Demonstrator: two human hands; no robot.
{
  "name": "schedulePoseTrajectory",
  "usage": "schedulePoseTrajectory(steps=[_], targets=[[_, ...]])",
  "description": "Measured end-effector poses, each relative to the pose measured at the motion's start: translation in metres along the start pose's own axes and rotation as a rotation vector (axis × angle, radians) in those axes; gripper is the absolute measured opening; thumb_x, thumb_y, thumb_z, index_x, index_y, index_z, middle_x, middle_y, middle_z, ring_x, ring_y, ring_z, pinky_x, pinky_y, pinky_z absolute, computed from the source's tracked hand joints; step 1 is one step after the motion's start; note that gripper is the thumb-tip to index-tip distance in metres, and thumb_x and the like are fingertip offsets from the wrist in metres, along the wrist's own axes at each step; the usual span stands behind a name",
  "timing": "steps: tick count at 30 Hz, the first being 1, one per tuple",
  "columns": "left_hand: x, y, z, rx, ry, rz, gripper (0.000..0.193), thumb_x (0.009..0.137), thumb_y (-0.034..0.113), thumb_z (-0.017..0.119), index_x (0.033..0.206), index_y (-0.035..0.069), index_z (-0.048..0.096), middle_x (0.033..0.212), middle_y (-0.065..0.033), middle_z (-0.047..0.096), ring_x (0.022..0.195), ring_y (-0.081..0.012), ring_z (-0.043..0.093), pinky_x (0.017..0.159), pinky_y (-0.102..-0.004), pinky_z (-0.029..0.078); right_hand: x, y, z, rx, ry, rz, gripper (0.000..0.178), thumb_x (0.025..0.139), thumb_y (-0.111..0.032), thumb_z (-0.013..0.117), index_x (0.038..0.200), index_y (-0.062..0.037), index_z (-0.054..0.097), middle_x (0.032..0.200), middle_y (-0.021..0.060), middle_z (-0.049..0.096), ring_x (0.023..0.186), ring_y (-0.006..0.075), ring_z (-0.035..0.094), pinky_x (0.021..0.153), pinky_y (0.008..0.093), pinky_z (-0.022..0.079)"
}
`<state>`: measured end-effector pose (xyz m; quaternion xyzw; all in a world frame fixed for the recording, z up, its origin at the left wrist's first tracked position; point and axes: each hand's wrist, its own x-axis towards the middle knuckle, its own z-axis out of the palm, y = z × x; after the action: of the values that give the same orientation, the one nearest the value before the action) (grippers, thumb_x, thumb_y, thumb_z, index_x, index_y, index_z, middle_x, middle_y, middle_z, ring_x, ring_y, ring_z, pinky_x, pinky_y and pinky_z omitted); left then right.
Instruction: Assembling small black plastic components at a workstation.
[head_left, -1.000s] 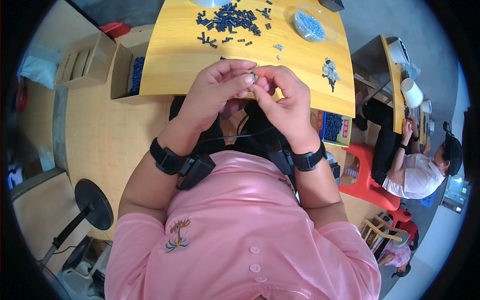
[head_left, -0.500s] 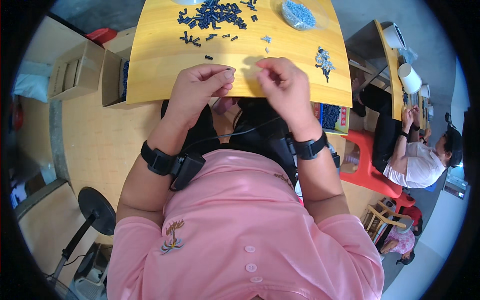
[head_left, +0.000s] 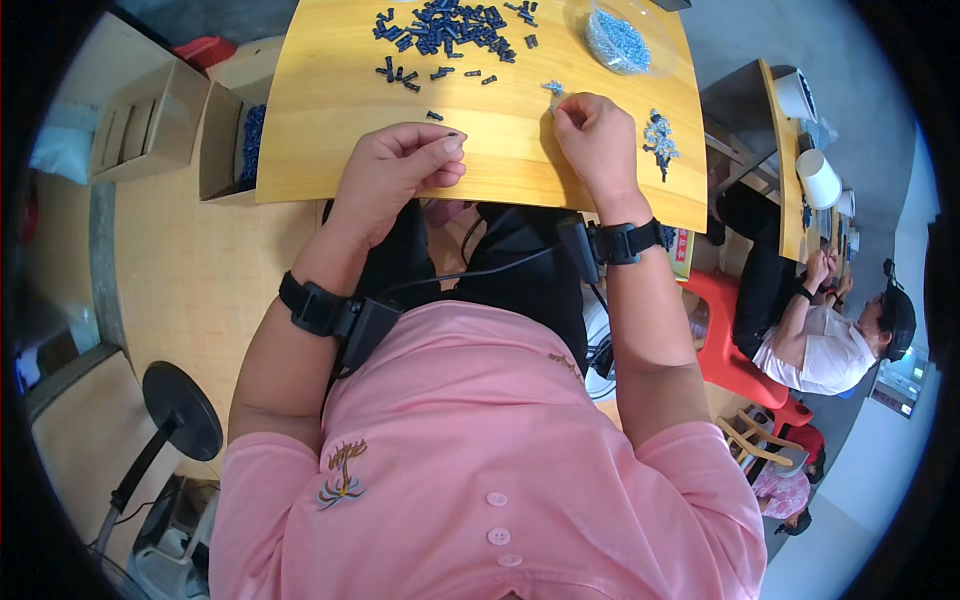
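Observation:
My left hand [head_left: 408,168] is closed in a pinch over the near part of the wooden table [head_left: 350,120]. A tiny dark tip of a small black piece [head_left: 455,135] shows at its fingertips; most of it is hidden. My right hand [head_left: 600,145] has its thumb and forefinger together, close to a few small light-blue pieces [head_left: 553,88] on the tabletop. What lies between those fingers cannot be made out. Beyond my left hand one short black part [head_left: 434,116] lies alone. To the right of my right hand is a small heap of clear and black pieces [head_left: 660,142].
A large pile of black parts [head_left: 445,28] lies at the far side, beside a clear bowl of light-blue pieces [head_left: 618,42]. Cardboard boxes [head_left: 150,125] stand on the left. At the right, a person in white [head_left: 825,345] sits by another table near a red stool [head_left: 722,335].
My right hand has moved away to the right and farther forward, toward the light-blue pieces. My left hand keeps its pinch in about the same place. The view has shifted slightly.

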<state>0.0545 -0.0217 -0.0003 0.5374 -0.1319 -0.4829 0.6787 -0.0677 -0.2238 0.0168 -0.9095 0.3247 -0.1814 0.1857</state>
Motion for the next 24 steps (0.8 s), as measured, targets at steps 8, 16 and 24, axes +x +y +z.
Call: schedulePoseTrajectory(steps=[8,16,24], targets=[[0.0013,-0.0021,-0.0015,0.001,-0.005,-0.013,0.025,0.087,0.016,0.065,0.105,-0.001,0.063,0.089,-0.0052,0.065,0.078,-0.0107,0.064,0.072,-0.0221,0.054,0.0021,-0.003,0.0039,-0.068,-0.011,-0.055,0.012,0.072,-0.013,0.06,0.072,-0.0019,0.064,0.076,0.0192,0.063,0.073,0.0355,0.061,0.068,0.0423,0.05],[0.0009,-0.0015,-0.0001,0.024,-0.004,-0.011,0.024,0.087,0.016,0.063,0.105,-0.001,0.063,0.089,-0.0056,0.065,0.079,-0.0106,0.064,0.072,-0.0222,0.054,-0.0056,0.0014,0.0026,-0.011,0.005,-0.097,0.01,0.072,-0.01,0.06,0.072,-0.0006,0.063,0.074,0.0186,0.062,0.072,0.0345,0.06,0.068,0.0409,0.049],[0.0016,-0.0026,0.0002,0.011,-0.004,0.016,0.024,0.088,0.016,0.063,0.105,-0.001,0.063,0.089,-0.0057,0.065,0.079,-0.011,0.064,0.072,-0.0229,0.054,-0.0029,0.0046,-0.0027,0.107,-0.058,-0.046,0.01,0.073,-0.008,0.062,0.075,0.0015,0.064,0.074,0.0192,0.063,0.069,0.0339,0.062,0.066,0.0376,0.05]])
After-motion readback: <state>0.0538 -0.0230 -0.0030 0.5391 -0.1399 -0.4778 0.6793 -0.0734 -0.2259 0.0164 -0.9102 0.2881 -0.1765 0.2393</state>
